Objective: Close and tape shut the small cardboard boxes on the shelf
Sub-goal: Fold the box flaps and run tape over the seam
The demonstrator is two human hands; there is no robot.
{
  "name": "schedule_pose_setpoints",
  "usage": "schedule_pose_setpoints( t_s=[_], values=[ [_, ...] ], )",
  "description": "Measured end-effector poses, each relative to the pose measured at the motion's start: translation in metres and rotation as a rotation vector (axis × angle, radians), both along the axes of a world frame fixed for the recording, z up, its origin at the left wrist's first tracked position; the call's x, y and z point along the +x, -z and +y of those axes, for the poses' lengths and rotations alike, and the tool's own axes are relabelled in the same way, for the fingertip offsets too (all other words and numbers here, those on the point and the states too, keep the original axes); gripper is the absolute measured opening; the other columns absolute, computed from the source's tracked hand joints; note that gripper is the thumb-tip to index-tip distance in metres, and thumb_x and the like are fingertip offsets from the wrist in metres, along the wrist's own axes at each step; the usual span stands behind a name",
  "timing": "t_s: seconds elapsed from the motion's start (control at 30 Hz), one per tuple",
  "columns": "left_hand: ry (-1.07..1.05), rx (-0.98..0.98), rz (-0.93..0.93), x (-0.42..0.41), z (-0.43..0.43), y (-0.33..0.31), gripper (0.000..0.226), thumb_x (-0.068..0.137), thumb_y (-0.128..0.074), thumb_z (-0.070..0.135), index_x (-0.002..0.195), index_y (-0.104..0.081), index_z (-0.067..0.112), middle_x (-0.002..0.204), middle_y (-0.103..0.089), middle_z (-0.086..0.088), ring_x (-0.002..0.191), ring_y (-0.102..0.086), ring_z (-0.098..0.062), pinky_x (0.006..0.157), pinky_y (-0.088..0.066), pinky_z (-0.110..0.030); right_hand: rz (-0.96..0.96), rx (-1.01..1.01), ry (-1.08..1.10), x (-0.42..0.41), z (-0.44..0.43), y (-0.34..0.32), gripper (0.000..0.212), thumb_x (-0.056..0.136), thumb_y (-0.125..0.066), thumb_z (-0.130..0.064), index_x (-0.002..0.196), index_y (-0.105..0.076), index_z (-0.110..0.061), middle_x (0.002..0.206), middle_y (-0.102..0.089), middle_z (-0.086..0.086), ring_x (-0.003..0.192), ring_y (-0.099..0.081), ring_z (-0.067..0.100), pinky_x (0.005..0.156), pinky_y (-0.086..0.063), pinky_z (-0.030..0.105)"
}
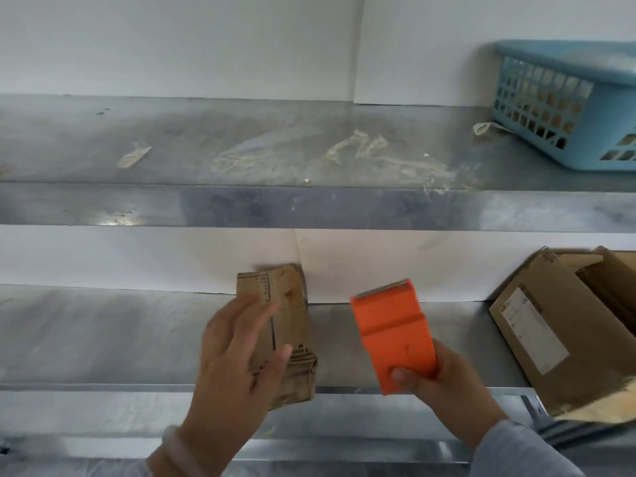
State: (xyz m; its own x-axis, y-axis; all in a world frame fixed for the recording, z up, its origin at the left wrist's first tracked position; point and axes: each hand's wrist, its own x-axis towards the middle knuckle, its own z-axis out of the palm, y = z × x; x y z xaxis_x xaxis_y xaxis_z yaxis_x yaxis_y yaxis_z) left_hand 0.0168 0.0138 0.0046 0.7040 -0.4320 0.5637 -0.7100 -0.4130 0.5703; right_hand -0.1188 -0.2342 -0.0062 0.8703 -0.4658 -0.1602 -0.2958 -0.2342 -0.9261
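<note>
Cardboard, small and worn: the small box sits on the lower shelf, roughly mid-scene. Its near end reaches the front edge and its far end is close to the white back wall. Corners are crushed, the surface is creased, and the near end is frayed into layered flaps.

Left hand lies across the top of the box, fingers spread and fairly straight, thumb over its near right part. It looks to be pressing or steadying, not wrapped round it. Some blur, so exact contact is uncertain. Right hand grips an orange tape dispenser by its near end, fingers curled round it. The dispenser is held in the air just right of the box, apart from it.

Handling, as judged: the box looks light and soft, with walls likely to buckle under a hard push. Best held flat from above, palm over the flaps, or pinched by the long sides. The frayed near end offers poor purchase. Tape will want a flat seam first.

Right on the same shelf: a larger open carton. Upper shelf carries tape scraps and, at far right, a blue basket.
</note>
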Motion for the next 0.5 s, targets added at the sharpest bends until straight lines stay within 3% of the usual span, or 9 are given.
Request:
schedule_pose_setpoints(
  t_s=[0.1,0.2,0.27,0.37,0.43,0.5],
  values=[
    [0.184,-0.035,0.189,-0.008,-0.017,-0.022,0.028,0.096,-0.048,0.047,0.123,-0.055,0.048,0.125,-0.055,0.028,0.120,-0.052,0.003,0.100,-0.040,-0.013,-0.146,0.416,-0.051,-0.003,0.011,-0.006,0.092,0.039,-0.094,-0.055,0.111,-0.067,-0.005,0.105,-0.074,0.015,0.102,-0.069,0.032,0.090,-0.056,0.045],
    [0.308,-0.077,0.804,-0.021,-0.037,-0.044,0.045,0.084,-0.047,0.065,0.123,-0.060,0.044,0.114,-0.065,0.026,0.108,-0.062,0.002,0.099,-0.052,-0.032,-0.199,0.659,-0.168,-0.006,0.021,-0.012,0.087,0.043,-0.097,-0.044,0.115,-0.069,-0.003,0.115,-0.068,0.025,0.110,-0.065,0.039,0.095,-0.053,0.051],
    [0.390,-0.126,1.081,-0.023,-0.046,-0.054,0.043,0.083,-0.050,0.059,0.116,-0.068,0.039,0.110,-0.072,0.011,0.105,-0.067,-0.007,0.100,-0.051,-0.039,-0.176,0.561,-0.257,-0.007,0.025,-0.021,0.083,0.047,-0.095,-0.048,0.115,-0.069,-0.008,0.115,-0.069,0.022,0.110,-0.065,0.038,0.096,-0.052,0.052],
    [0.428,-0.155,1.109,-0.016,-0.048,-0.063,0.035,0.089,-0.055,0.061,0.093,-0.077,0.033,0.094,-0.074,-0.002,0.098,-0.069,-0.022,0.105,-0.045,-0.048,-0.164,0.306,-0.283,-0.010,0.028,-0.034,0.076,0.049,-0.090,-0.060,0.108,-0.070,-0.017,0.101,-0.074,0.013,0.099,-0.070,0.028,0.090,-0.056,0.044],
    [0.501,-0.185,1.135,-0.008,-0.044,-0.065,0.042,0.090,-0.053,0.062,0.093,-0.079,0.029,0.093,-0.075,0.003,0.097,-0.068,-0.017,0.103,-0.046,-0.043,-0.180,0.120,-0.312,-0.013,0.029,-0.042,0.059,0.054,-0.086,-0.064,0.101,-0.071,-0.032,0.096,-0.076,0.004,0.091,-0.072,0.017,0.083,-0.057,0.033],
    [0.580,-0.185,1.136,-0.001,-0.038,-0.072,0.046,0.096,-0.046,0.055,0.098,-0.080,0.025,0.108,-0.074,0.001,0.107,-0.067,-0.016,0.097,-0.048,-0.032,-0.175,-0.025,-0.363,-0.015,0.032,-0.049,0.046,0.062,-0.084,-0.058,0.102,-0.069,-0.041,0.099,-0.075,-0.007,0.093,-0.071,0.008,0.083,-0.056,0.029]
  ],
)
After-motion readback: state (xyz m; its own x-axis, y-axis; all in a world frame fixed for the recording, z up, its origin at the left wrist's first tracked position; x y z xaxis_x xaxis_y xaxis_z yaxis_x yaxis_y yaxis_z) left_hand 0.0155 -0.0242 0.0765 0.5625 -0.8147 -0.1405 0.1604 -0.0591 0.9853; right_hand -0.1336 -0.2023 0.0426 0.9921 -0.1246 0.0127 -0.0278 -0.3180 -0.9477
